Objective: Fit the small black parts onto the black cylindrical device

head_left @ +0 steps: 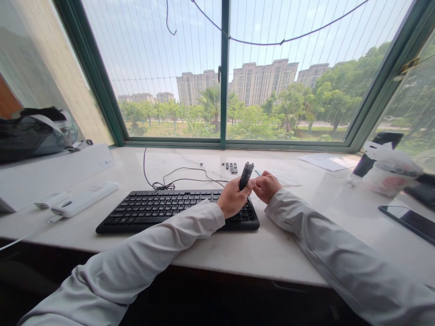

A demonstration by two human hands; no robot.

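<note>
My left hand (233,198) hovers over the right end of a black keyboard (163,209) and grips a long black keycap (246,175) held upright. My right hand (267,186) is closed just to its right, fingertips meeting the left hand near a thin blue tool (257,172) that pokes out behind it. Several loose black keycaps (231,167) lie on the white sill beyond the hands. The keyboard's black cable (176,177) coils behind it.
A white box (50,170) and a white oblong device (83,198) sit at the left, with a helmet (36,131) behind. At the right are a bagged cup (390,170), a black phone (408,220) and paper sheets (328,160). A window spans the back.
</note>
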